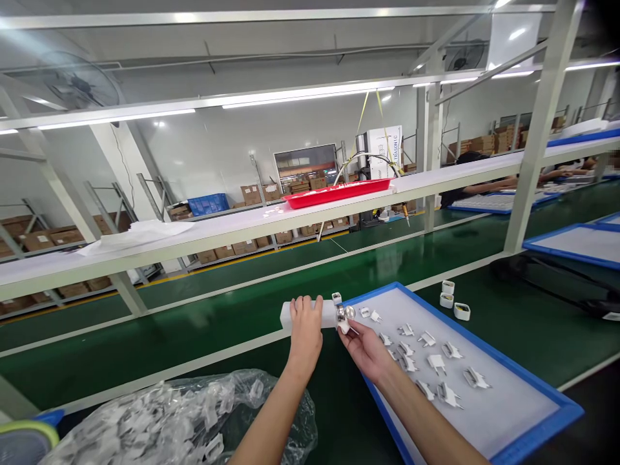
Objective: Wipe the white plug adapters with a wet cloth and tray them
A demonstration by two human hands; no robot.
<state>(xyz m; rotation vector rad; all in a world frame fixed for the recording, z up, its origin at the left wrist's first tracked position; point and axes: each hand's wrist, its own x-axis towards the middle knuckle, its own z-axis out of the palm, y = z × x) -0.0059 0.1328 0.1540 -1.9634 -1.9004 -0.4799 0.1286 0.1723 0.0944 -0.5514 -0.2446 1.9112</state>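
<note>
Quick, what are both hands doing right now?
Left hand: closed over the white block with the metal end.
Right hand: fingertips closed on a small white part at that metal end.

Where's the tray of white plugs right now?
Head view, lower right: the blue-rimmed tray lies on the green surface, partly under the person's right forearm and right of the clear bag.

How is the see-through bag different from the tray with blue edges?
The bag is crumpled and clear; the tray is flat, with a blue rim. The bag's white pieces are heaped together; the tray's white plugs lie scattered. Both hold lots of small white things.
</note>
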